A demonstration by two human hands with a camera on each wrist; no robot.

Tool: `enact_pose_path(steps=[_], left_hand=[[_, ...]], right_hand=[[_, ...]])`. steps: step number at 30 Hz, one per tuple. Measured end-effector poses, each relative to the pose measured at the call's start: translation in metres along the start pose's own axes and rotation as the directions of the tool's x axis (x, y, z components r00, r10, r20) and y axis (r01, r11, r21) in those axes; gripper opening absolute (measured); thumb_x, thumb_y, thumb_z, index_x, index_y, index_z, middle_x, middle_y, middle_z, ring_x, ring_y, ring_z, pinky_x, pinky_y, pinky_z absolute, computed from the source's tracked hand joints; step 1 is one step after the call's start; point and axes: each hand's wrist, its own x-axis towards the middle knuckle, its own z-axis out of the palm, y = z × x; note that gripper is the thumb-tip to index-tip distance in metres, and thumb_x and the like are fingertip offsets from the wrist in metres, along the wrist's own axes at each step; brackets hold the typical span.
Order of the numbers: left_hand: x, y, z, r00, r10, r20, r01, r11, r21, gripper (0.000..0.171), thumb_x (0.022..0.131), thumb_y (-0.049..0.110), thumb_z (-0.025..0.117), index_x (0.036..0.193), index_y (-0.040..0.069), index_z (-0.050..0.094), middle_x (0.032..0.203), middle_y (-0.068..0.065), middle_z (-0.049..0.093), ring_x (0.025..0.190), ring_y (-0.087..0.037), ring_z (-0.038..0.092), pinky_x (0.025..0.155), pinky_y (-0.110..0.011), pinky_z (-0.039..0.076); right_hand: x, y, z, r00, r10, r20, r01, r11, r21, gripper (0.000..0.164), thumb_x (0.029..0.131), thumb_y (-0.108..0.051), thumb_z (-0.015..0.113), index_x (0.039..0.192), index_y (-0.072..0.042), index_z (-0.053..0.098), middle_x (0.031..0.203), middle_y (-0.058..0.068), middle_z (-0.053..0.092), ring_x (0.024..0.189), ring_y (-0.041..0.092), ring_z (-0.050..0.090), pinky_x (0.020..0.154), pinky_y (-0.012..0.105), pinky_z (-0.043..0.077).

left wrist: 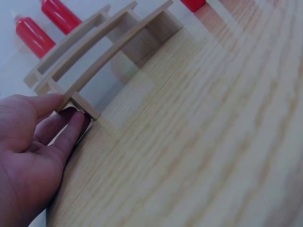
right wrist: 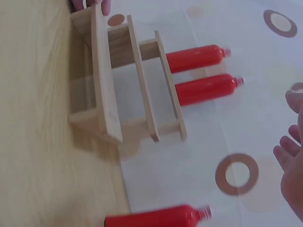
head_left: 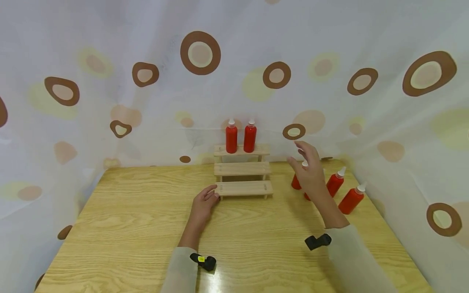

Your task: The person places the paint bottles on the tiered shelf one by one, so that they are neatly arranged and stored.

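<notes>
A three-step wooden stand (head_left: 243, 188) sits at the far edge of the table, around the middle, its lowest step nearest you and its highest step farthest. On that top step two red bottles with white nozzle tips stand upright, a left one (head_left: 231, 139) and a right one (head_left: 250, 138), a small gap between them.

Your left hand (head_left: 203, 204) is at the near left corner of the stand, its thumb and fingers pinching the left end of the lowest step, beside the leg. Your right hand (head_left: 310, 173) is raised to the right of the stand, thumb and fingers spread apart in a loose curve, grasping nothing.

Beyond and below the right hand, more red bottles stand on the right side of the table. Four can be made out: two partly hidden by the hand and forearm, then one farther bottle (head_left: 334, 184) and one nearer bottle (head_left: 351, 200) to the right.

You wear pale sleeves (head_left: 353, 254) and a small black device (head_left: 318, 241) at each wrist. The table (head_left: 128, 228) has a yellowish wood grain. Around its far and side edges rises a white covering (head_left: 165, 106) printed with brown rings and pale yellow and peach blotches.
</notes>
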Motion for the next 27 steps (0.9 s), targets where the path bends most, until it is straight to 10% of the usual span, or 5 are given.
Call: enact_pose_path(steps=[6,13,27], left_hand=[[0.001,-0.001,-0.001,1.0,0.007,0.008,-0.007,1.0,-0.001,0.04,0.1,0.013,0.064,0.14,0.009,0.06,0.143,-0.024,0.056,0.135,-0.033,0.053,0.106,-0.035,0.051],[0.0,0.0,-0.001,1.0,0.003,0.01,-0.003,1.0,0.006,0.04,0.101,0.015,0.063,0.14,0.01,0.059,0.146,-0.024,0.053,0.139,-0.033,0.049,0.111,-0.041,0.047],[-0.002,0.003,0.0,1.0,0.001,0.013,-0.001,1.0,0.011,0.042,0.101,0.013,0.062,0.143,0.009,0.057,0.147,-0.025,0.051,0.14,-0.033,0.047,0.113,-0.044,0.044]], right_hand=[[-0.038,0.015,-0.043,0.993,0.038,-0.111,-0.047,0.996,-0.082,0.055,0.097,-0.011,0.068,0.148,-0.016,0.048,0.147,0.004,0.048,0.13,0.007,0.046,0.115,0.017,0.036],[-0.074,0.028,-0.085,0.964,0.119,-0.238,-0.152,0.98,-0.127,0.056,0.097,-0.013,0.068,0.149,-0.019,0.048,0.148,0.002,0.045,0.133,0.007,0.042,0.117,0.019,0.033],[-0.11,0.087,-0.11,0.829,0.414,-0.376,-0.419,0.905,0.072,0.059,0.097,-0.016,0.068,0.151,-0.015,0.042,0.144,-0.009,0.039,0.134,0.012,0.041,0.113,0.015,0.037]])
